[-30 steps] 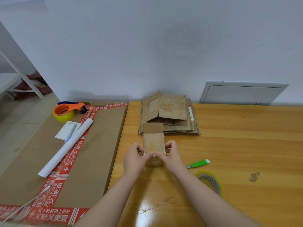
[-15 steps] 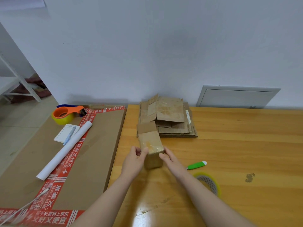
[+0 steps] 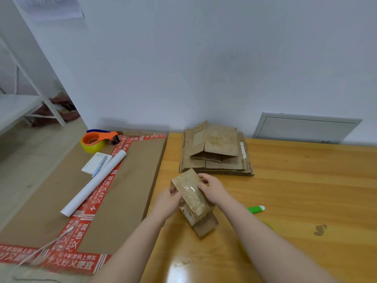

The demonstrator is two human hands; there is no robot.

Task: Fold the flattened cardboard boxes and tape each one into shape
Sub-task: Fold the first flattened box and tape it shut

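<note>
Head view: a small cardboard box is held tilted just above the wooden table, near the stack of flattened boxes that lies on the far side of it. The left hand curls round its near-left side and the right hand curls over its far-right edge, so both hands grip it. Its top face is glossy, apparently covered in clear tape, and a loose flap at its near end hangs open toward the table. My judgement is that this flap is the weak spot: if either hand lets go to fetch tape, the fold could spring back and the box lose its shape. The orange tape dispenser sits well apart on the large flat carton to the left, so the reach would be long. The slick face may also slide in the fingers, and a hard squeeze could buckle the thin walls. The green knife lies just beside the right forearm and could be swept off.
</note>
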